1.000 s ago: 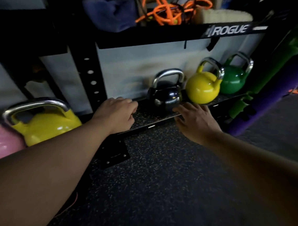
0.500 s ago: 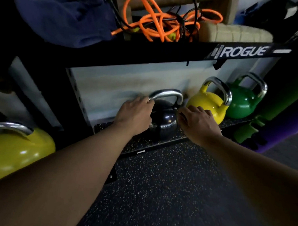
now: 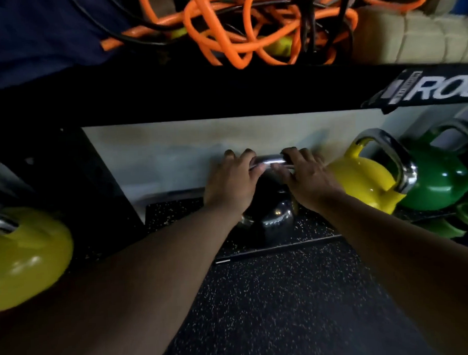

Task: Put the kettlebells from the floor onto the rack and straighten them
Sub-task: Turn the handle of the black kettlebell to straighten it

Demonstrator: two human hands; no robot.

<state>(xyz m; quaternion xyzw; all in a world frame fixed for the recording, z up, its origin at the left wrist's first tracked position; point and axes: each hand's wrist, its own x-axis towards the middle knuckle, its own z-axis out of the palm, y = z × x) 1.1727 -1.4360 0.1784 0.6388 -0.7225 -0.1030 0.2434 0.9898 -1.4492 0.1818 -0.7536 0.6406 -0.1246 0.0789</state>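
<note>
A black kettlebell (image 3: 272, 218) with a chrome handle stands on the speckled bottom shelf of the rack (image 3: 172, 209). My left hand (image 3: 231, 181) grips the left end of its handle and my right hand (image 3: 306, 174) grips the right end. To its right on the same shelf stand a yellow kettlebell (image 3: 361, 182) and a green kettlebell (image 3: 442, 179), both with their handles turned at an angle. Another yellow kettlebell (image 3: 27, 253) sits at the far left, partly out of frame.
The black upper shelf beam (image 3: 224, 97) with a white logo hangs low just above the kettlebells. Orange cords (image 3: 248, 29), a dark blue cloth (image 3: 33, 38) and a beige pad (image 3: 422, 35) lie on top. Speckled rubber floor (image 3: 273, 296) lies in front.
Both hands moved up from the shelf edge onto the black kettlebell's handle and closed around it. The view has come closer to the rack.
</note>
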